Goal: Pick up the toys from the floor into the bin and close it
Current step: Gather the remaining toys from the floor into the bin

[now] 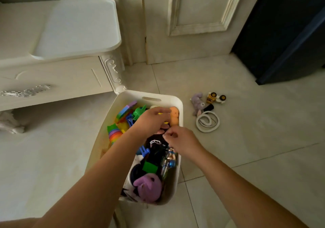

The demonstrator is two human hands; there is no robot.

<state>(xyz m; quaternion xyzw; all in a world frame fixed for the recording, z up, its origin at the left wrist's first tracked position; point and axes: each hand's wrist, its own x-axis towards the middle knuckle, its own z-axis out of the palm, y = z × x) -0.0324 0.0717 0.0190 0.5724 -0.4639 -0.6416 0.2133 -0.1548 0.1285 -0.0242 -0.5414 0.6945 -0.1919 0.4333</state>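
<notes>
Already bin [151,94] heaped. Left hand [151,120] loosely spread on pile; right hand [179,139] curled, grip unclear. Plush [197,102], truck [215,97], ring [207,130] on floor [255,139] beside bin. Risk: overfill, toys spill over rim, lid won't seat.

I'm looking into a home room: tiled floor [255,139], carved cream cabinet [58,80], panelled door [193,16], scattered toys [207,108].
</notes>
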